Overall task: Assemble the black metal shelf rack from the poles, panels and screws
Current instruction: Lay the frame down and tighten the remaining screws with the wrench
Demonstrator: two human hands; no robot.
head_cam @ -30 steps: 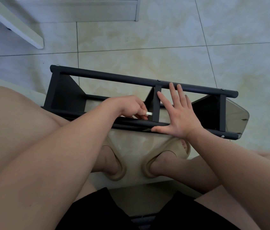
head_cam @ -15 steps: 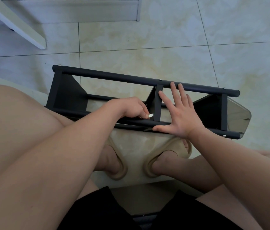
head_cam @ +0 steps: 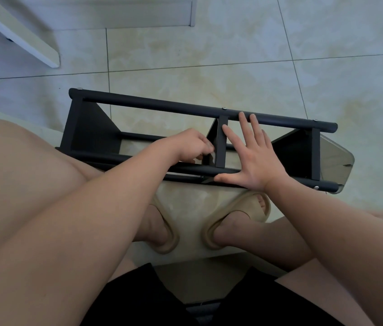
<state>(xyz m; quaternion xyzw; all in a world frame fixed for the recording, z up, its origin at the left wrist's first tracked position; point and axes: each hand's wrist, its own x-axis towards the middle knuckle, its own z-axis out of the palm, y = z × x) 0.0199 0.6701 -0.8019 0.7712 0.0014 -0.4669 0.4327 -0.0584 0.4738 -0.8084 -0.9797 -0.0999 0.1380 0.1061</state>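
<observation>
Tiled floor (head_cam: 209, 55) under rack (head_cam: 162, 107) lying lengthwise left-right; right hand (head_cam: 254, 156) splayed on it, left hand (head_cam: 185, 144) curled, grip hidden.

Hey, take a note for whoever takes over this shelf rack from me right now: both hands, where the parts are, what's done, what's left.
Left hand: fingers curled at the middle panel, by the near pole; whether it holds anything is hidden.
Right hand: open, flat, palm on the near pole, fingertips reaching the far pole.
Rack: on its side on the tiled floor, before the feet.
Done: three panels sit between the poles; screw heads show on the far pole.
Left: probably the middle panel's near joint; check every screw.
</observation>
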